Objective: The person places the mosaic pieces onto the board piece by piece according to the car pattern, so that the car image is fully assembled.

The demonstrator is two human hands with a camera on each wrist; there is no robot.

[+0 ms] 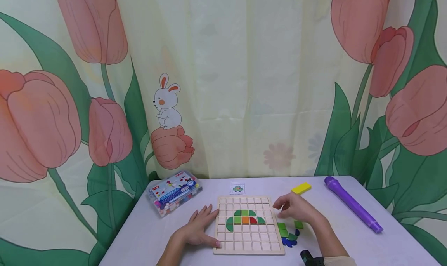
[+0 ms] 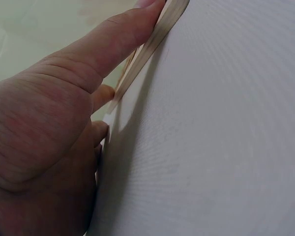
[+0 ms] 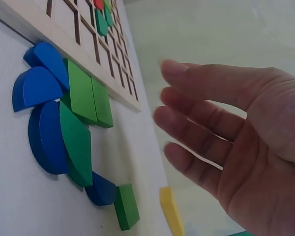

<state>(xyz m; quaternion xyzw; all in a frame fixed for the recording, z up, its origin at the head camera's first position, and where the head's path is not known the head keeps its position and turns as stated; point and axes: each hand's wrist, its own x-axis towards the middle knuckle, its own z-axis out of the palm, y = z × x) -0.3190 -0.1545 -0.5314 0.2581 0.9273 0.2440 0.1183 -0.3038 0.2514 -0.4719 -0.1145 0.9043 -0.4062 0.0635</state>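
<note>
A wooden grid board [image 1: 249,246] lies on the table, with green, orange and red tiles [image 1: 245,219] set in its upper cells. My left hand [image 1: 199,228] rests at the board's left side, fingers extended. In the left wrist view its thumb [image 2: 113,42] touches the wooden rim. Past the board's right edge hovers my right hand [image 1: 297,208], its fingers loosely bent and nothing between them. Below it, loose blue pieces [image 3: 37,88], a dark green piece [image 3: 76,142] and light green tiles [image 3: 82,93] lie beside the board. Another light green tile [image 3: 127,206] sits apart.
A small picture card [image 1: 238,188] with a similar colored pattern lies behind the board. Back left is a clear plastic box [image 1: 176,192] with a printed lid. A yellow block [image 1: 301,188] and a purple rod [image 1: 352,204] lie to the right. Behind the table hangs a tulip-print curtain [image 1: 223,83].
</note>
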